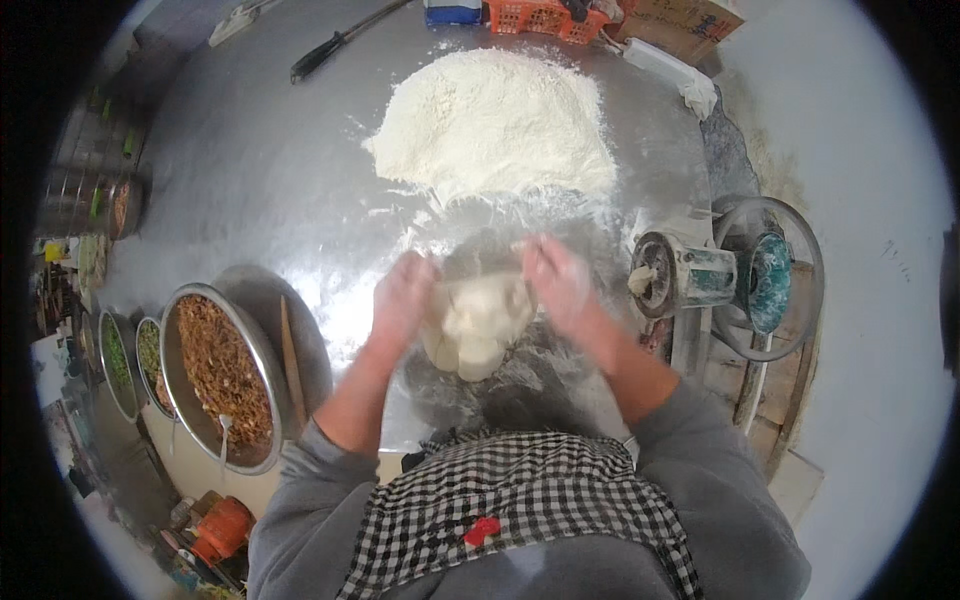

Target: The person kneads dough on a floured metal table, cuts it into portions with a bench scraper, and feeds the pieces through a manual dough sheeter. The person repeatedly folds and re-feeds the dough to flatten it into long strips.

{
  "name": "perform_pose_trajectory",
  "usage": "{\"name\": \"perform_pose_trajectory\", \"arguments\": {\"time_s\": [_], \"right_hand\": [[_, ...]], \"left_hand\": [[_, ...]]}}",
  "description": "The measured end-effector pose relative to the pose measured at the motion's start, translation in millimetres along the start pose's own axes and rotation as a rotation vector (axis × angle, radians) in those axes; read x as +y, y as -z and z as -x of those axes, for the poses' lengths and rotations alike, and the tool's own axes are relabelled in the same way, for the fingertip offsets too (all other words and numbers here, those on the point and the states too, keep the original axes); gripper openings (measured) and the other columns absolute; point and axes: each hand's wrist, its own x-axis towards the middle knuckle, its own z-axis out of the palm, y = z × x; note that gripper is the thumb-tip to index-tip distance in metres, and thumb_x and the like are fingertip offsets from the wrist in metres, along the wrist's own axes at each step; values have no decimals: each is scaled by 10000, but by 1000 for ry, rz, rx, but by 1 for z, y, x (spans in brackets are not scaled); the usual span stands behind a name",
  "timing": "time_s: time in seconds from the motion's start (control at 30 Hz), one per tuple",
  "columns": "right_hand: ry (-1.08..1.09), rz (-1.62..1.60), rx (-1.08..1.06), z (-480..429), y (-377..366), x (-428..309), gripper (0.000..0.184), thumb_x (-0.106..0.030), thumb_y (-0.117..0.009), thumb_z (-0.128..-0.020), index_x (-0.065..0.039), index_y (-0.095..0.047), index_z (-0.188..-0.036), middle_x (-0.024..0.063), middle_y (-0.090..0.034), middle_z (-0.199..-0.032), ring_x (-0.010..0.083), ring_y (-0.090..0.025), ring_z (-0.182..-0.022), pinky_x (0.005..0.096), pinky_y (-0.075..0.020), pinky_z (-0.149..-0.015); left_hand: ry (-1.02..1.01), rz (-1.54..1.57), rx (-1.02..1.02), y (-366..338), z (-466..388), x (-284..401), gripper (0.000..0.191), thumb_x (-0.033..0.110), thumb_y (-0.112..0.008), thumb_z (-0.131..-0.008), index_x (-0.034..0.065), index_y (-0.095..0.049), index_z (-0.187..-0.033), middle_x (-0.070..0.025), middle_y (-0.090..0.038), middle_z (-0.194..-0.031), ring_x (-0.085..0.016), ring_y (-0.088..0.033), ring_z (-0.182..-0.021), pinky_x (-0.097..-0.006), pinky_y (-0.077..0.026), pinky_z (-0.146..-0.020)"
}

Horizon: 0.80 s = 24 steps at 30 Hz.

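Note:
A lump of pale dough (484,322) lies on the metal worktop (247,172), close to the checked apron. My left hand (405,292) is at the dough's upper left and my right hand (556,281) at its upper right. Both have curled fingers and are blurred; they seem to grip the far edge of the dough, whose folds bulge towards me. Beyond them a wide heap of white flour (495,124) is spread over the worktop, with loose flour around it.
At the left stand a large metal bowl of brown filling (225,375) with a fork, and smaller bowls of green food (116,352). A hand-wheeled machine (690,274) stands at the right. An orange plastic basket (544,21) and a cardboard box (679,30) are at the far edge.

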Motion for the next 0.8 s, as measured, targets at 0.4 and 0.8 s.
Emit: {"name": "perform_pose_trajectory", "arguments": {"time_s": [0.4,0.8], "right_hand": [[621,1022,397,-125,10,89,535,-424,-440,-924,-65,-567,-1300,154,-584,-1268,287,-525,-1167,432,-339,-1052],[696,1236,371,-5,-24,81,545,-333,-567,-804,-52,-582,-1271,151,-561,-1277,293,-529,-1185,522,-361,-1049]], "left_hand": [[-577,-828,200,-89,-83,-43,308,316,-547,-862,107,-632,-1072,-105,-647,-1073,-289,-598,-975,-484,-391,-910],[-830,-1126,-165,-53,25,-48,787,486,-719,-746,111,-452,-1385,-228,-444,-1404,-368,-430,-1306,-593,-280,-1076]]}}
